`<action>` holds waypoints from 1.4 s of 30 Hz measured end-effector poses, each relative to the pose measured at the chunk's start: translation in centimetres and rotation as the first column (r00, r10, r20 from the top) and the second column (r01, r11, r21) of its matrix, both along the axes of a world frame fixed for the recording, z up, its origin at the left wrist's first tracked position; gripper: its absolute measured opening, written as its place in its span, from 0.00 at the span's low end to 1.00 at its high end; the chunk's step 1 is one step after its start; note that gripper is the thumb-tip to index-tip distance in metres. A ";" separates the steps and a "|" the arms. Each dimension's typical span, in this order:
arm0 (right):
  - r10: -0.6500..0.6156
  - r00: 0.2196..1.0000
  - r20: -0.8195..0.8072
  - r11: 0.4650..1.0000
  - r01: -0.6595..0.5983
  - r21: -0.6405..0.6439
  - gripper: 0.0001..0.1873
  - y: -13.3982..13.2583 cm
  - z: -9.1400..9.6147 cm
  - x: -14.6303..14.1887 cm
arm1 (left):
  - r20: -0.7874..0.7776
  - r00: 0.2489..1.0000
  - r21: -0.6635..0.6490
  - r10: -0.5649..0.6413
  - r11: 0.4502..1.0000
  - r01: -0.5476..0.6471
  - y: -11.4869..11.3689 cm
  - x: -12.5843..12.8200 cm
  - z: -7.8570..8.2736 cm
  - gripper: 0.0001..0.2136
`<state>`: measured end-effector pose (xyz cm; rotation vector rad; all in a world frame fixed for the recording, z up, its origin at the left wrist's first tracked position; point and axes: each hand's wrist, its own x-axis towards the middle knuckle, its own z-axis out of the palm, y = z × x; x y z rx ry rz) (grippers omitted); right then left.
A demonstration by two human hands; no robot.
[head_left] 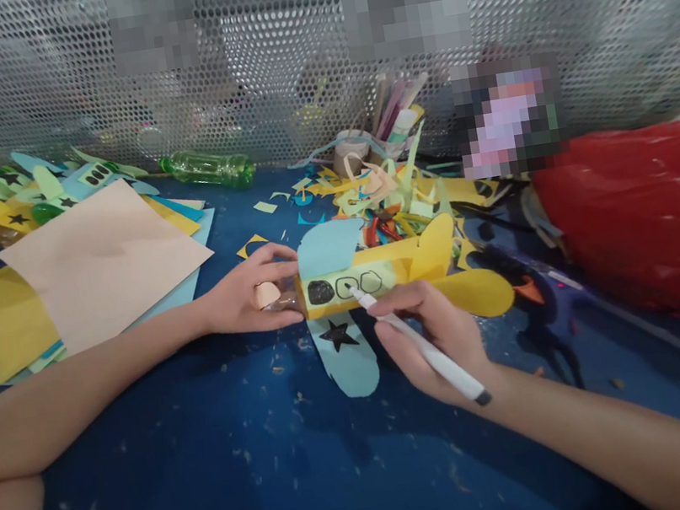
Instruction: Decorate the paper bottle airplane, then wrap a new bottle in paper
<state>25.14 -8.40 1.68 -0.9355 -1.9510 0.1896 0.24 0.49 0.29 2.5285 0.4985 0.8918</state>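
A toy airplane (408,260) made from a plastic bottle wrapped in yellow paper lies in front of me, with light blue wings and yellow tail pieces. My left hand (259,288) is closed around its clear bottle end. My right hand (435,334) grips a white marker (435,354), whose dark tip touches the pale green strip (388,271) on the plane's side. Three window outlines are drawn there; the left one is filled in black, the other two are only outlined. The near wing (357,372) carries a black star (339,334).
Sheets of coloured paper (103,256) are stacked at left. Behind them lie finished-looking paper planes (92,179) and a green bottle (209,169). Paper scraps (387,188) heap up behind the plane. A red plastic bag (647,217) sits at right, and a perforated metal panel (281,33) stands behind.
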 end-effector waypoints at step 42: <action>-0.043 0.999 -0.011 0.981 0.040 -0.189 0.04 -0.2 0.2 -0.1 | 0.022 1.000 0.061 -0.020 0.998 0.019 0.0 0.0 -0.3 0.23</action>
